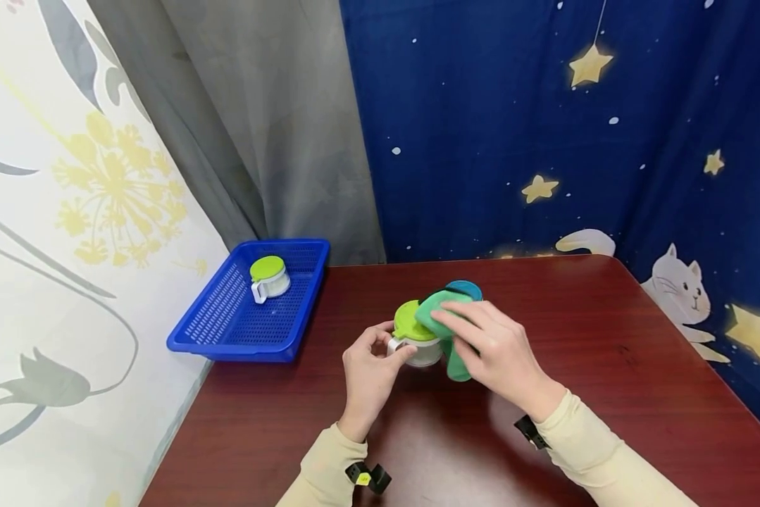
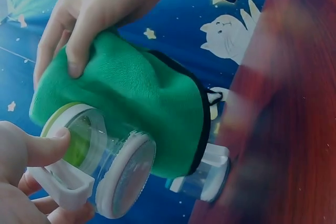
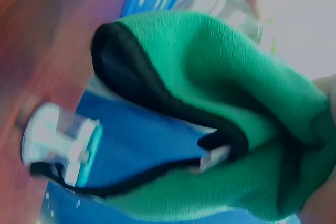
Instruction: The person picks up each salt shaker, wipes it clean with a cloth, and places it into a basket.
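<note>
My left hand (image 1: 370, 370) grips the white handle (image 2: 68, 184) of a small clear seasoning jar (image 1: 424, 353) with a lime-green lid (image 1: 410, 322). The fingers go round the handle, with the thumb on top. A green cloth (image 1: 441, 310) with black edging is pinched between the thumb and fingers of my right hand (image 1: 496, 345). The cloth lies against the right side of the lid and hangs down beside the jar, covering part of both. Behind the cloth, a second jar (image 2: 214, 177) with a blue lid (image 1: 467, 289) stands on the table, partly hidden.
A blue plastic basket (image 1: 281, 350) sits at the table's back left, with another lime-lidded jar (image 1: 272, 278) inside. The dark red wooden table (image 1: 608, 380) extends to both sides. Grey and navy curtains (image 1: 481, 141) hang behind it.
</note>
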A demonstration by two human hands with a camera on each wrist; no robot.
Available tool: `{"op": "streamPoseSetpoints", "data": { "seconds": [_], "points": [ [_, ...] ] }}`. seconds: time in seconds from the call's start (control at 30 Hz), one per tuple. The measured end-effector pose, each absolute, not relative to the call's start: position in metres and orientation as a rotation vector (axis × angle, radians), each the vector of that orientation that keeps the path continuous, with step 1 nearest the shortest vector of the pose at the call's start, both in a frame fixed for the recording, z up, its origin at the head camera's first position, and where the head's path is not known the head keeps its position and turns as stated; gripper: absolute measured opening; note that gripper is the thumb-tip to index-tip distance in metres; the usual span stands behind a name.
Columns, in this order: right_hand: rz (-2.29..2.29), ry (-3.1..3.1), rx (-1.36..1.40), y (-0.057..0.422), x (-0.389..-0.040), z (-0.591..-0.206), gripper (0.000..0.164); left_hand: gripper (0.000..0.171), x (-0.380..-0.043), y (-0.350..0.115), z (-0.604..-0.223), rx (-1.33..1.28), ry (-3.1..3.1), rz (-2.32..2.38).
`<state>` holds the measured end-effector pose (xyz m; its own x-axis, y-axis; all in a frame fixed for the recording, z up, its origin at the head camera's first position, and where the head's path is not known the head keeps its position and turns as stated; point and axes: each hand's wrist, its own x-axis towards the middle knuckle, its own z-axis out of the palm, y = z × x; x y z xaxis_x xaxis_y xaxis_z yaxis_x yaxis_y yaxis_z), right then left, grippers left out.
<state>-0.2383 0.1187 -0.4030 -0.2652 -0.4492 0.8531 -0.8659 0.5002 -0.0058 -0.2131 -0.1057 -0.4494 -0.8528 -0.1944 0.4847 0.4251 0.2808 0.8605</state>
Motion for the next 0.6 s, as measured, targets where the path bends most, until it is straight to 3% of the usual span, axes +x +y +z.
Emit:
{"op": "streamPoseSetpoints", "data": {
  "seconds": [0.33,0.6],
  "points": [
    [0.489,-1.974,1.202,0.1103,-0.2309,-0.407,0.049,0.033,-0.2104,-0.1013,-0.4484,-0.211,-1.999,-1.6],
    [0.41,-1.921,1.188,0.1157,-0.2344,-0.4098,0.045,0.034,-0.2069,-0.1013,-0.451,-0.221,-1.964,-1.598]
  ]
}}
